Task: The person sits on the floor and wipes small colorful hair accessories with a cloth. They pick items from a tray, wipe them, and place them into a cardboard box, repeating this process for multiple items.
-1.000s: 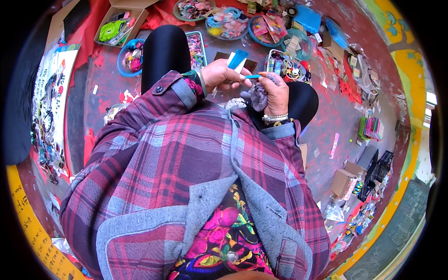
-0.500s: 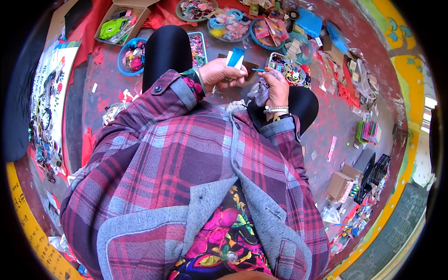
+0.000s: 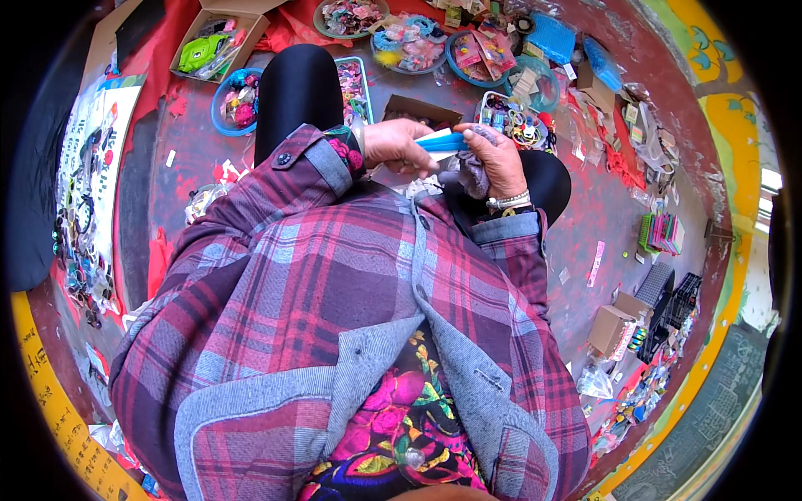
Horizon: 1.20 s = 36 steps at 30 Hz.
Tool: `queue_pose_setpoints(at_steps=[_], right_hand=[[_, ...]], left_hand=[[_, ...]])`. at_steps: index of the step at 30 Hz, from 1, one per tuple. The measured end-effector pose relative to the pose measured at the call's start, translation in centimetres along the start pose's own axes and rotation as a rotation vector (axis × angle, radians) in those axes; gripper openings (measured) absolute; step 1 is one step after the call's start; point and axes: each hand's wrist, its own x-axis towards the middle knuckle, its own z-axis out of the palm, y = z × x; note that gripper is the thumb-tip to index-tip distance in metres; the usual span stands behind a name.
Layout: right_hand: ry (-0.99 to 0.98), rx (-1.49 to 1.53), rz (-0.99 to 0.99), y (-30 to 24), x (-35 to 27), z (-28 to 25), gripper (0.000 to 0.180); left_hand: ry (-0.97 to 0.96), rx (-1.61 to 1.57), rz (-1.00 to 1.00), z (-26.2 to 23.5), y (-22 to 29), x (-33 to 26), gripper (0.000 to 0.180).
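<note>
My left hand (image 3: 397, 144) and my right hand (image 3: 494, 159) meet in front of my chest, above my black-clad knees. Both pinch a flat blue and white card (image 3: 441, 143) held level between them. My right hand also has a bunched grey cloth (image 3: 473, 171) tucked against its palm and a beaded bracelet at the wrist. Plaid jacket sleeves cover both forearms.
Bowls and trays of colourful small trinkets (image 3: 415, 39) spread over the red floor ahead. A cardboard box (image 3: 215, 42) with a green item lies at the far left, a white display board (image 3: 88, 196) of ornaments at the left, and small boxes (image 3: 614, 327) at the right.
My hands have drawn closer together and the blue and white card has turned from upright in my left hand to lying level between both hands.
</note>
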Motion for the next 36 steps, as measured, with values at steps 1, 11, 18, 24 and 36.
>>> queue_pose_setpoints(at_steps=[1,11,18,24,36], right_hand=[[-0.008,0.01,0.003,0.0,-0.1,-0.2,0.026],[0.014,-0.005,-0.028,0.4,-0.7,-0.5,0.027],[0.098,0.089,-0.082,0.9,-0.3,-1.3,0.025],[0.185,0.174,-0.118,0.8,-0.2,-2.2,0.024],[0.258,0.333,-0.129,-0.1,-1.1,-2.0,0.026]], left_hand=[[0.074,-0.025,0.021,0.1,0.4,-0.1,0.017],[0.035,-0.102,0.101,-0.5,0.1,0.1,0.02],[0.152,-0.177,0.241,-0.7,0.3,0.3,0.026],[0.225,-0.175,0.24,-0.9,0.7,-0.1,0.027],[0.266,0.694,-0.073,-2.3,-2.3,1.2,0.034]])
